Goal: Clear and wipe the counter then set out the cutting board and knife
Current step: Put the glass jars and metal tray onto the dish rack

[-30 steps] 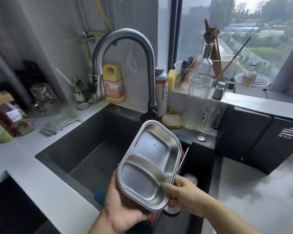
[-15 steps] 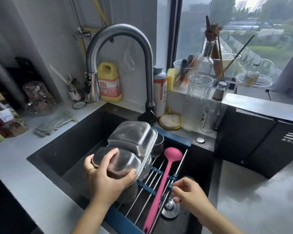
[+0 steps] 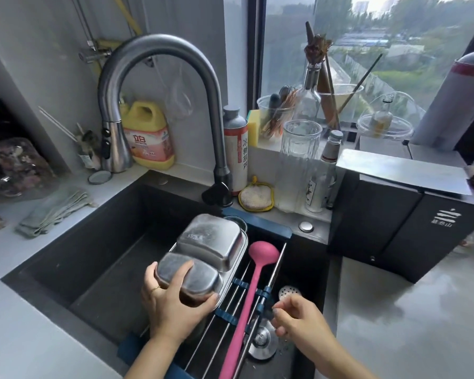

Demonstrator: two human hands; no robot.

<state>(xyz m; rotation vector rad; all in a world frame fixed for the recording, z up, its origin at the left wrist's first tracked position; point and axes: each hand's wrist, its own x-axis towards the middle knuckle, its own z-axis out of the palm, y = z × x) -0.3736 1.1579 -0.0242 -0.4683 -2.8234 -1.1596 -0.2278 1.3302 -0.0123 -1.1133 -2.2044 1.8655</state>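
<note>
A steel two-compartment tray [image 3: 211,242] lies upside down on the blue drying rack [image 3: 257,296] across the dark sink [image 3: 93,255]. My left hand [image 3: 173,299] grips the tray's near compartment, fingers curled over its left and front edges. A pink ladle [image 3: 246,305] lies on the rack bars to the right of the tray. My right hand [image 3: 298,321] hovers above the rack's right side with loosely curled fingers and holds nothing. A folded grey-green cloth [image 3: 52,209] lies on the counter left of the sink. No cutting board or knife is in view.
A tall curved faucet [image 3: 159,105] arches over the sink. Behind it stand a yellow detergent jug [image 3: 148,138], a red-labelled bottle [image 3: 236,149], a scrub pad [image 3: 256,196], jars and bottles. A black appliance [image 3: 400,214] stands on the wet counter [image 3: 408,324] at right.
The tray was turned from face-up to upside down and set lower on the rack by my left hand. My right hand let go of it and now hovers near the ladle.
</note>
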